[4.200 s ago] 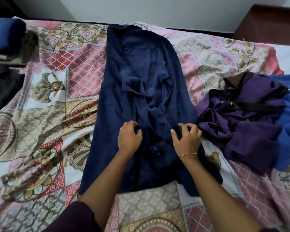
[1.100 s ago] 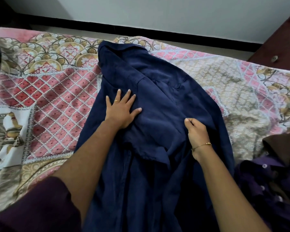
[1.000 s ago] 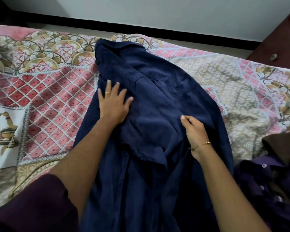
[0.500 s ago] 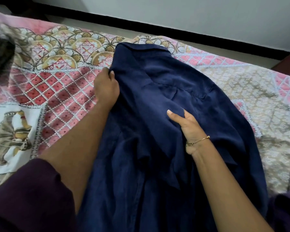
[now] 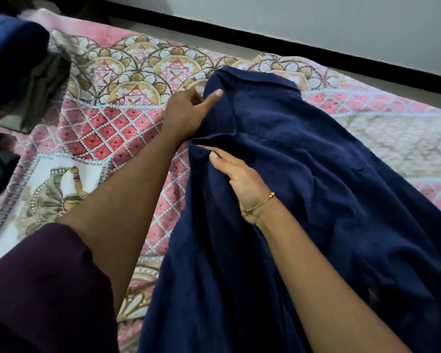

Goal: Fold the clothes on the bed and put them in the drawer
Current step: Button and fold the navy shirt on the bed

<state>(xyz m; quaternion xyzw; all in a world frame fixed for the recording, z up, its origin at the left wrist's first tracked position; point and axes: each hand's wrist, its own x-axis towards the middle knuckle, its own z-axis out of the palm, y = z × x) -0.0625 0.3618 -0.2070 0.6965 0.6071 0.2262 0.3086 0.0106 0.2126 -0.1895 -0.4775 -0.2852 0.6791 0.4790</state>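
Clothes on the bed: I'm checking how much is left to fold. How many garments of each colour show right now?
Navy blue shirt, spread out, both hands on it: 1
Blue folded garment, far left: 1
Olive-grey garment beside it: 1
Total: 3

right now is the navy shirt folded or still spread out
Spread, not folded: the navy shirt lies lengthwise on the bed, the left hand at its collar edge.

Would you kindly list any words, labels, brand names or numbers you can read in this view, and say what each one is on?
None: no readable text appears anywhere.
The navy shirt shows no visible tag or label.
The bedspread carries only floral and figure patterns, no lettering.
The folded clothes at the far left show none either.
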